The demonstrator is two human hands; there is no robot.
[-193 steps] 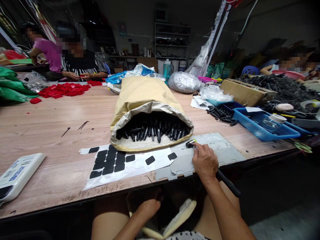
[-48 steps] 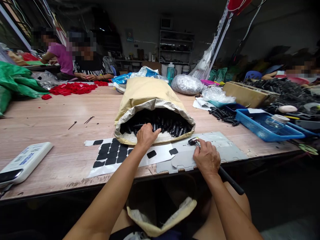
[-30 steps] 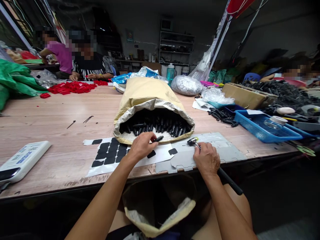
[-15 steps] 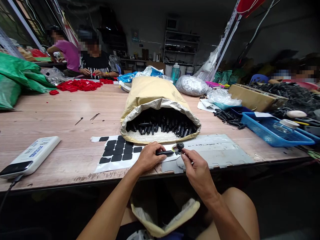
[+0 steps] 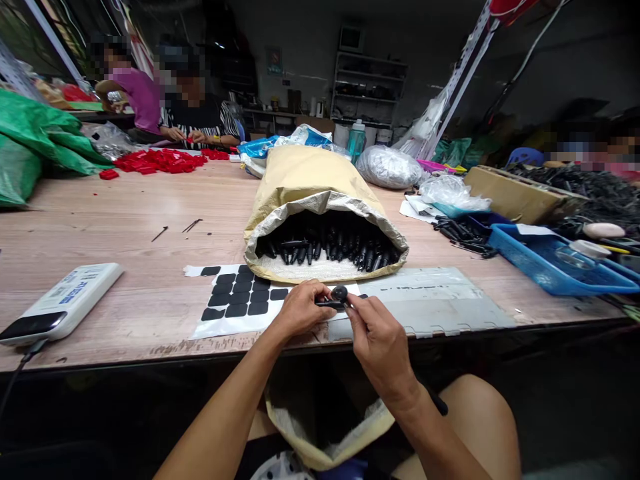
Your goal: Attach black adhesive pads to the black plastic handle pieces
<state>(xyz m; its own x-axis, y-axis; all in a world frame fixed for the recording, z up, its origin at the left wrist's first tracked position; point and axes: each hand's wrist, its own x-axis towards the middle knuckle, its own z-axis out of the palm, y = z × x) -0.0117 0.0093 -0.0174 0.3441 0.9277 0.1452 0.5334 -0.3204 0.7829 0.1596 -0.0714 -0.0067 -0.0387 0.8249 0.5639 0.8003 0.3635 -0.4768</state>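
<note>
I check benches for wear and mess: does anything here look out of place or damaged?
Thin black pieces lie loose on the tabletop, left of the big sack. The front edge looks damaged, its surface chipped below the sheet of black squares.

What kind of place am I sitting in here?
Probably a small workshop doing hand assembly: a sack full of black parts, a heap of red pieces beside a co-worker, and blue trays on a shared table.
</note>
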